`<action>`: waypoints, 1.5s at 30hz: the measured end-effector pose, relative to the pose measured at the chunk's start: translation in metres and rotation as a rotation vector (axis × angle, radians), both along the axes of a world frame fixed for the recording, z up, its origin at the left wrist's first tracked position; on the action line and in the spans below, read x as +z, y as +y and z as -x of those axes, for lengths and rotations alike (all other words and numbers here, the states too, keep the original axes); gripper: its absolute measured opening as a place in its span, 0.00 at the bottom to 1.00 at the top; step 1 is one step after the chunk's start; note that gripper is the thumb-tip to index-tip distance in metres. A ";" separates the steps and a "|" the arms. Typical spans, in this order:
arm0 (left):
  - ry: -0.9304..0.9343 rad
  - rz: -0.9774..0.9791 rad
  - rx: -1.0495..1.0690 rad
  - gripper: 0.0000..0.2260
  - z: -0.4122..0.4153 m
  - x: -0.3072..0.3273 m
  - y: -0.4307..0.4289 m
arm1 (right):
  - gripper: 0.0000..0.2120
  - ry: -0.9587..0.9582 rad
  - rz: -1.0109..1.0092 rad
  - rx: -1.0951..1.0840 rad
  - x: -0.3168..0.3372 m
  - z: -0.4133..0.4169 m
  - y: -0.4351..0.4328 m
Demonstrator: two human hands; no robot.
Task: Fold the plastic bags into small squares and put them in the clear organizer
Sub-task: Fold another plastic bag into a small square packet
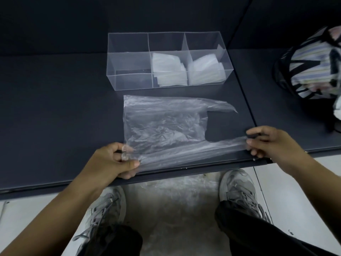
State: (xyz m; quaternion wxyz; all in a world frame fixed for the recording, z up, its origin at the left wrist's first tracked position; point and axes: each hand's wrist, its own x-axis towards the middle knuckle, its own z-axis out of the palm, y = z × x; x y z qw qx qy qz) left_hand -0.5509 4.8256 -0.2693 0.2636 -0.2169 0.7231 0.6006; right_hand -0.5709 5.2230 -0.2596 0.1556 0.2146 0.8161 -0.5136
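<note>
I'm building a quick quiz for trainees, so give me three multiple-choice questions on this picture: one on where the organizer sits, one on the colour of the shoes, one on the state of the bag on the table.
1. Where is the clear organizer?
A. On the floor
B. On the table, beyond the plastic bag
C. On top of the bag

2. What colour are the shoes?
A. Grey
B. Red
C. Blue

3. How is the bag?
A. Folded into a small square
B. Inside the organizer
C. Spread out, unfolded

Answers:
1 B: it stands past the bag's far edge.
2 A: both are grey.
3 C: it lies spread, with the left hand and right hand each keeping a grip on its near edge.
</note>
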 end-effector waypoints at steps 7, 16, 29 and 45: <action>0.162 0.756 -0.382 0.23 0.005 0.024 -0.021 | 0.12 0.301 -0.706 0.032 0.027 0.010 -0.039; 0.709 0.973 -0.608 0.24 0.061 -0.023 0.031 | 0.30 0.458 -0.689 0.872 -0.010 0.036 -0.207; 0.615 1.131 -0.557 0.31 0.055 -0.030 0.038 | 0.31 0.216 -1.041 0.241 -0.021 0.053 -0.072; 0.819 1.178 -0.969 0.39 -0.027 -0.037 -0.003 | 0.35 0.318 -1.007 0.694 -0.037 -0.026 -0.068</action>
